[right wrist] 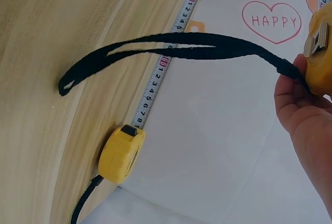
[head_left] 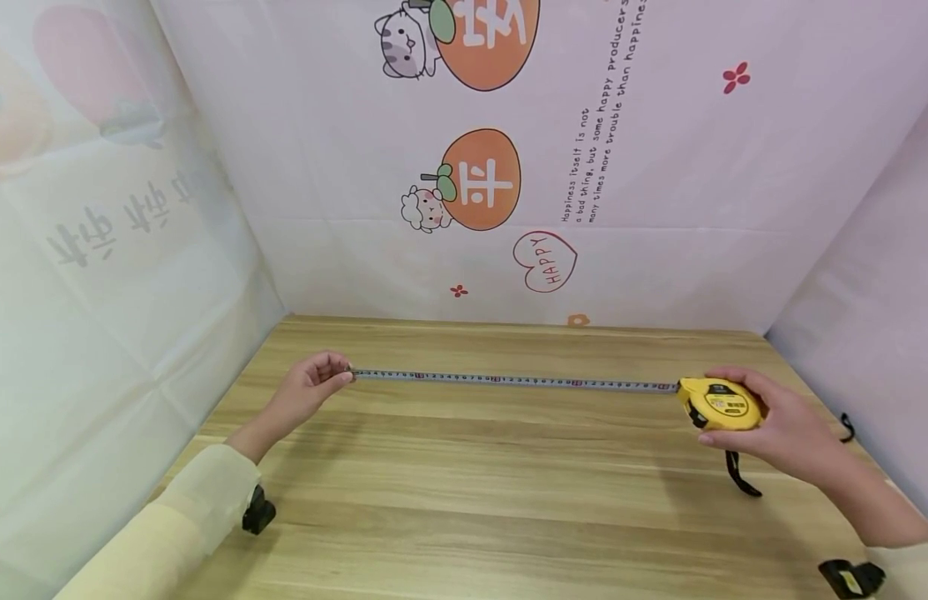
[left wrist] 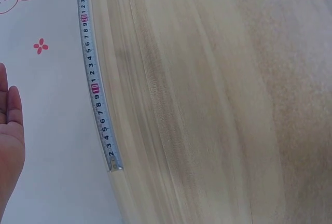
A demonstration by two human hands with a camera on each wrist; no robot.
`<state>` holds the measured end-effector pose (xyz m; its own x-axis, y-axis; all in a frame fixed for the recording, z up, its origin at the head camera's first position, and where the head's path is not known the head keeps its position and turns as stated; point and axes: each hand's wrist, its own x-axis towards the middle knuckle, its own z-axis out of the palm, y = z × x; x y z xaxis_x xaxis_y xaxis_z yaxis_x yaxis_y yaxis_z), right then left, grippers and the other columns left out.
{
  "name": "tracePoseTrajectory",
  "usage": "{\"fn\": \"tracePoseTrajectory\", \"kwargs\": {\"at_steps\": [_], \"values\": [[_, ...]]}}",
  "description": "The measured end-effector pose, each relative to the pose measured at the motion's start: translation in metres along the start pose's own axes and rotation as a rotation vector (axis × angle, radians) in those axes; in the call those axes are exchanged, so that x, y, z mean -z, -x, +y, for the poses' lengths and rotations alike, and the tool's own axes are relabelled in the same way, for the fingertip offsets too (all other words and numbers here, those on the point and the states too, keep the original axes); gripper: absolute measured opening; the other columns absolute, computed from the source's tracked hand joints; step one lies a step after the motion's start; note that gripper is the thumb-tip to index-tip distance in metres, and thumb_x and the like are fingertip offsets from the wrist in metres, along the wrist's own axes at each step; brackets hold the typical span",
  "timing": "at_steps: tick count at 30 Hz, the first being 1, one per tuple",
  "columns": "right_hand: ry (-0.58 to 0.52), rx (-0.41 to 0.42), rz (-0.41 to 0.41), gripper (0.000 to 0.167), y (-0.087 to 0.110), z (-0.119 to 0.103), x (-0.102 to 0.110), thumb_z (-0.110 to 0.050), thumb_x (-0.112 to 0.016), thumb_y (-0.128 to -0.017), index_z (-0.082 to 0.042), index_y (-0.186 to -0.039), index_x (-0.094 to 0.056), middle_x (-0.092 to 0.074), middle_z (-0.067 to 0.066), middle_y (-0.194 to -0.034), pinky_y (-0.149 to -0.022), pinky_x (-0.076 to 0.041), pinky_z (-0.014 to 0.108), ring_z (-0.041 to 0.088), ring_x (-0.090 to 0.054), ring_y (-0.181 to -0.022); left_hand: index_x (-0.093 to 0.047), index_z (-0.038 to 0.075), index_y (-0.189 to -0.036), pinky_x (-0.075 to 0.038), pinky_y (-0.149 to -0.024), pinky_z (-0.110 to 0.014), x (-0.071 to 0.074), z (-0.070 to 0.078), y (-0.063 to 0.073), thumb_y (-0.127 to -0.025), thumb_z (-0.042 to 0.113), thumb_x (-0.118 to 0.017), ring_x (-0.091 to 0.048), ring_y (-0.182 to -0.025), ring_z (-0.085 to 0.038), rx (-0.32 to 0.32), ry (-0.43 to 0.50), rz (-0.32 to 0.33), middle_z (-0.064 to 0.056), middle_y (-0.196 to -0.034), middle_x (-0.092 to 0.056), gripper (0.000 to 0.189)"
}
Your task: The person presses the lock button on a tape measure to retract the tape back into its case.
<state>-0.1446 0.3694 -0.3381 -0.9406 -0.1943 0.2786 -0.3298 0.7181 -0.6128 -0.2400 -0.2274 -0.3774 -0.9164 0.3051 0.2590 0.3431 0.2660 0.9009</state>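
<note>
My right hand (head_left: 801, 429) grips a yellow tape measure (head_left: 722, 404), thumb in front and fingers behind its case. A black wrist strap (head_left: 743, 475) hangs below it. From the case a silver blade (head_left: 464, 380) stretches left, taut and nearly level. My left hand (head_left: 302, 396) pinches the blade's free end between thumb and fingertips; in the left wrist view that pinch is out of frame. A second yellow tape measure (right wrist: 122, 154) rests on the table in the right wrist view. Its extended blade (left wrist: 98, 99), hook end loose, shows in the left wrist view.
The wooden table (head_left: 494, 500) meets a white printed cloth (head_left: 659, 275) at the back, with cloth sides left and right. Another black strap (head_left: 848, 427) shows past my right hand. Small black devices sit on the left wrist (head_left: 258, 510) and right wrist (head_left: 851, 578).
</note>
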Motion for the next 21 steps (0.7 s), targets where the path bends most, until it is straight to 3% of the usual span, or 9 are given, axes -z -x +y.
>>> {"fn": "tracePoseTrajectory", "kwargs": {"at_steps": [10, 21], "values": [[-0.014, 0.038, -0.029, 0.077, 0.0015, -0.0009, 0.0028, -0.013, -0.086, -0.074, 0.001, -0.137, -0.045, -0.055, 0.017, -0.111, -0.061, -0.052, 0.025, 0.007, -0.058, -0.081, -0.057, -0.009, -0.108, -0.053, -0.079, -0.023, 0.0006, 0.0011, 0.0006, -0.097, 0.008, -0.060, -0.063, -0.087, -0.011, 0.004, 0.006, -0.002, -0.020, -0.103, -0.063, 0.020], [-0.085, 0.041, -0.109, 0.078, 0.0014, -0.0018, 0.0052, -0.004, -0.080, -0.079, 0.007, -0.142, -0.035, -0.051, 0.026, -0.118, -0.063, -0.054, 0.027, 0.004, -0.058, -0.087, -0.058, -0.008, -0.109, -0.052, -0.076, -0.023, -0.0012, 0.0025, 0.0013, -0.097, 0.011, -0.061, -0.062, -0.086, -0.012, 0.016, -0.014, 0.003, -0.024, -0.103, -0.061, 0.022]]}}
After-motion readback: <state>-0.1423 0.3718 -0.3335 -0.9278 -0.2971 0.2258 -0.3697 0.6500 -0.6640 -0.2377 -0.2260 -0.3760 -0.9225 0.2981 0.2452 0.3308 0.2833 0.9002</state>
